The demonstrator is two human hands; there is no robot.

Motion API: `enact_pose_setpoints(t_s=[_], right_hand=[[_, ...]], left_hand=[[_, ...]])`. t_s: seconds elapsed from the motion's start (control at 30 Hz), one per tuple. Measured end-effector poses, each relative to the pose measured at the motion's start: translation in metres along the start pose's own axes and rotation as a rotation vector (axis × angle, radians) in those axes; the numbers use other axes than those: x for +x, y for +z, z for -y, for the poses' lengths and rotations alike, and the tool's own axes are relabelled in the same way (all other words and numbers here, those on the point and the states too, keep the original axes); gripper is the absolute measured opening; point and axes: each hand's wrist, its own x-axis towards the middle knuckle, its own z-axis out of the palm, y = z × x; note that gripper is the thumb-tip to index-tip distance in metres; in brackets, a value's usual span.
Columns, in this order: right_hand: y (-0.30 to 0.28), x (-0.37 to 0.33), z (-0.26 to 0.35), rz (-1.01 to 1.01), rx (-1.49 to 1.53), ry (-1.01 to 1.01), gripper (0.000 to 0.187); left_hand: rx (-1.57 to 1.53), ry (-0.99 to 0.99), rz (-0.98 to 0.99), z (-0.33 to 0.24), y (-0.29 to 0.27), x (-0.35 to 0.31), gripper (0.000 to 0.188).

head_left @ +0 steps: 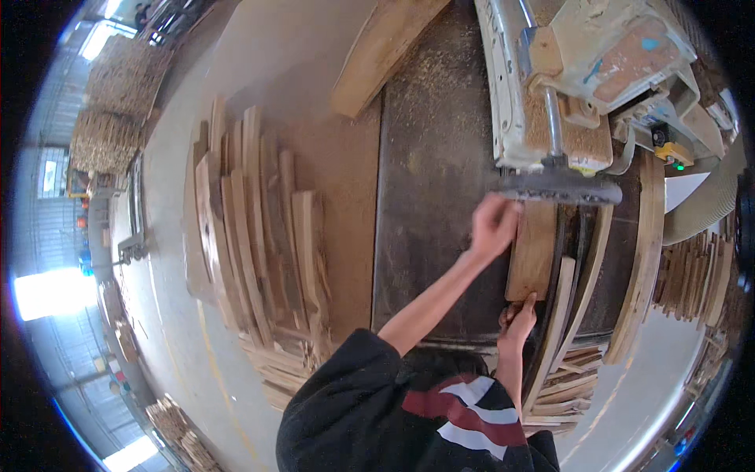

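A short wooden board (532,256) lies lengthwise on the dark machine table (429,236), its far end at a dark, toothed strip (560,189) on the front of the machine. My left hand (494,226) grips the board's left edge near that strip, fingers curled. At the near end, my right hand (517,321) holds the board with the thumb on top and the other fingers bent; part of its grip is hidden. Just right of the board, narrow wood strips (557,315) lie alongside.
Long wooden pieces (255,228) are heaped on the brown side table (344,236) to the left. Another board (385,55) lies at the far edge. The dusty white machine (550,94) fills the far right. More wood stacks (692,271) stand beyond it.
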Motion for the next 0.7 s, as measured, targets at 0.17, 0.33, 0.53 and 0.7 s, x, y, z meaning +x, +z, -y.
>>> enact_pose_setpoints(t_s=[0.17,0.33,0.53,0.7], right_hand=[[0.022,0.025,0.018,-0.008,0.014,0.013,0.046],[0.050,0.041,0.032,-0.022,-0.018,-0.011,0.048],[0.063,0.071,0.069,0.177,-0.031,0.201,0.046],[0.092,0.083,0.078,0.168,-0.094,0.140,0.045]], left_hand=[[0.570,0.694,-0.665,-0.004,-0.151,0.182,0.019],[1.066,0.476,-0.852,-0.013,-0.260,0.354,0.059],[1.001,0.093,-0.447,-0.002,-0.239,0.314,0.065],[1.212,0.163,-0.560,-0.017,-0.180,0.192,0.063]])
